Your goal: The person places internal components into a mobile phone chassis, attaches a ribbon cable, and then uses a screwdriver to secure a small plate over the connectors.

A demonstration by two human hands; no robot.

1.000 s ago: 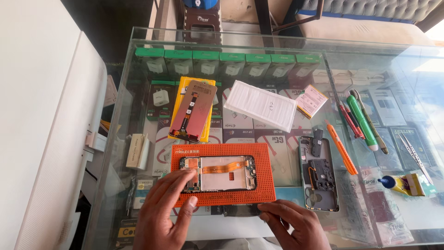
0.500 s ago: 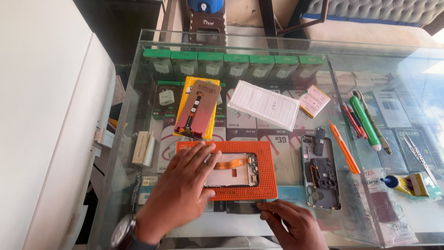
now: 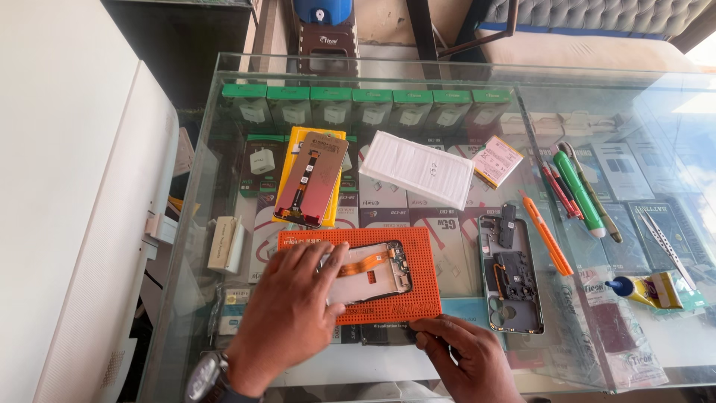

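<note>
Two hands work the orange mat [image 3: 406, 295] on the glass bench [image 3: 224, 134]. Left hand [image 3: 294, 313], fingers spread flat, covers the left end of the phone screen [image 3: 373, 270], long axis left-right; right hand [image 3: 466, 351] touches the mat's near edge.

Light: bright daylight from the upper right.
Glare: pale washed-out reflections on the glass counter [image 3: 656, 134] at right.
Focus: sharp throughout, slight edge curving.

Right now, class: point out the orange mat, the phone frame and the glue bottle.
Orange mat [image 3: 418, 257]: head view, bare right part.
Phone frame [image 3: 514, 298]: head view, middle of its inside.
Glue bottle [image 3: 638, 289]: head view, yellow body.
</note>
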